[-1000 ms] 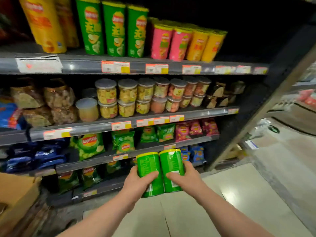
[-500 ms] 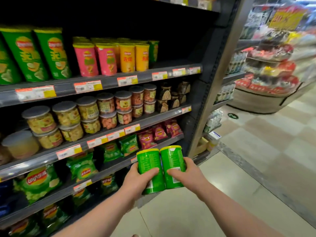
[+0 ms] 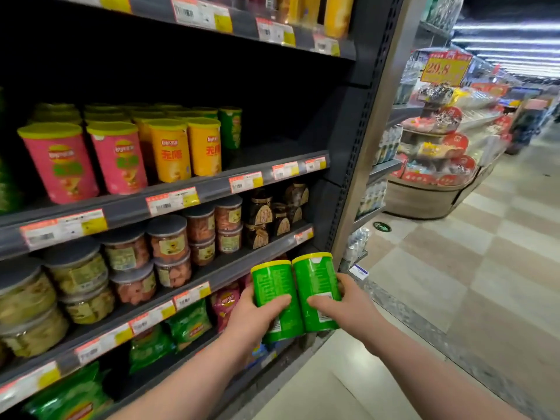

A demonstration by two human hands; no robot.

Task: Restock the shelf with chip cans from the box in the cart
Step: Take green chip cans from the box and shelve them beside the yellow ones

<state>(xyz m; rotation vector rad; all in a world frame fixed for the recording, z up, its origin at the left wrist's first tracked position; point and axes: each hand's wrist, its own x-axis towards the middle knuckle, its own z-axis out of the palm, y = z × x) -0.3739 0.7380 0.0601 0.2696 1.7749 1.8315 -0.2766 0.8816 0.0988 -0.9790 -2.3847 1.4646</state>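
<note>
Store aisle w/ pale checkered floor (image 3: 454, 283) ran off to the right, where a round promo display (image 3: 436, 165) stood piled w/ wrapped goods under a yellow price sign (image 3: 444, 68). Dark shelving filled the left side. One shelf (image 3: 212, 189) carried chip cans w/ yellow-green lids: pink cans (image 3: 60, 165) at left, yellow cans (image 3: 188, 150) next, and a single green shelf can (image 3: 231, 127) behind them at the right end. The next tier down held stacked clear tubs (image 3: 168, 241) of snacks w/ grey lids, plus dark jars (image 3: 262, 215) at right. Lower tiers held chip bags (image 3: 188, 324), green and pink.

Both forearms reached fwd from the bottom of the view. The left hand (image 3: 254, 319) gripped the left green can (image 3: 274, 286), thumb across its front and fingers round the far side. The right hand (image 3: 348, 310) gripped the right green can (image 3: 316, 280) the same way. Both cans were upright, side by side and touching, lids up, held in the air in front of the lower tiers near the unit's right end, well below the can shelf.
</note>
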